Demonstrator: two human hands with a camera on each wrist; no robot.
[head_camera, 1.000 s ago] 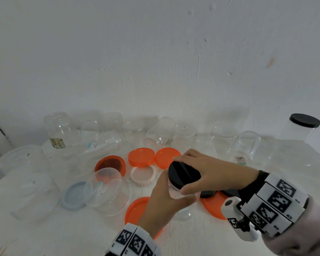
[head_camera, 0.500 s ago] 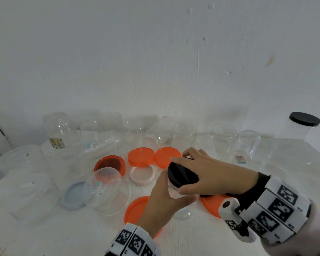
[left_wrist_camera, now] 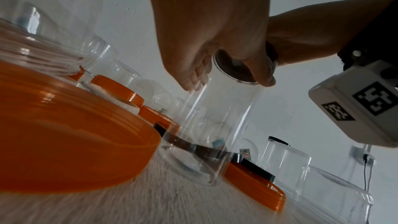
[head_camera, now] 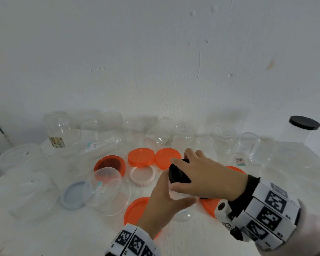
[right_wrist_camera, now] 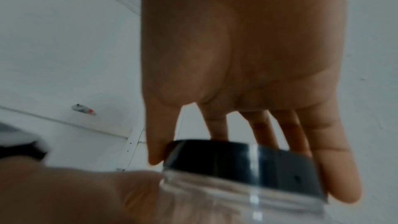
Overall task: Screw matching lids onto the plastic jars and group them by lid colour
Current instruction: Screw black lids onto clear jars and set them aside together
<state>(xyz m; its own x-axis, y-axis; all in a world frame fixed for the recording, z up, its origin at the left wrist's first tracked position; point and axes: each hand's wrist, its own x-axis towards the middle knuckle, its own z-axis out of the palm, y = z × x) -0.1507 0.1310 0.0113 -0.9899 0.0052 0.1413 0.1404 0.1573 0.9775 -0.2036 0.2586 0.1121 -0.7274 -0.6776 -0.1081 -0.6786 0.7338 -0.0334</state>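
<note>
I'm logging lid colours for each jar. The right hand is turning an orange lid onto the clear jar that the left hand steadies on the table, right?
Not quite: the lid under the right hand is black, not orange, as the head view shows and the right wrist view confirms. The rest holds: the left hand grips the clear jar, which stands on the table.

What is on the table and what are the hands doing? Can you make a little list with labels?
left hand: holds the clear jar upright on the table
right hand: grips the black lid on top of that jar
loose lids: orange lids, pink lid, grey lid
finished: tall jar with black lid, far right
surface: white table
</note>
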